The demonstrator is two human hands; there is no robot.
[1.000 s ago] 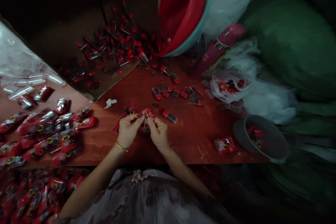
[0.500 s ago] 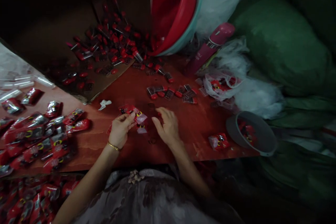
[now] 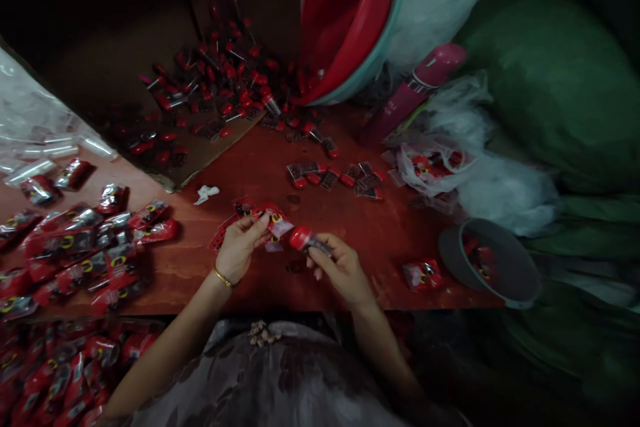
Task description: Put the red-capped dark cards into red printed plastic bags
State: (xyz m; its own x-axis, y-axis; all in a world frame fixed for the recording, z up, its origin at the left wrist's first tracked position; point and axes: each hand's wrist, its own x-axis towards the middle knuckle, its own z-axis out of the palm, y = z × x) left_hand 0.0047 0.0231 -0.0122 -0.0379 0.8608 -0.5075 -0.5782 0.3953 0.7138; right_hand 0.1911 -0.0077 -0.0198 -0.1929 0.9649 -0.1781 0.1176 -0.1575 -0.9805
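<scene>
My left hand [image 3: 237, 251], with a gold bangle at the wrist, pinches a red printed plastic sleeve [image 3: 274, 216] above the table. In my right hand [image 3: 342, 271] is a small clear tube with a red cap [image 3: 301, 238]. The cap end points left, close to the sleeve; whether they touch I cannot tell. Beneath and behind my left hand lie flat red printed sleeves [image 3: 223, 232]. Ahead of my hands several red-capped pieces with dark clear bodies [image 3: 329, 178] lie on the red table [image 3: 250, 163].
A cardboard box [image 3: 200, 163] full of red-capped tubes opens at the back left. Wrapped red packs [image 3: 123, 257] pile up at left. Red basin [image 3: 373, 10], pink flask [image 3: 410, 93], plastic bag [image 3: 463, 167] and grey bucket [image 3: 450, 263] stand right.
My right hand, its grasp unclear before, now holds a red-capped tube up by the sleeve. My left hand keeps its pinch on the sleeve. The whole view has shifted slightly.
</scene>
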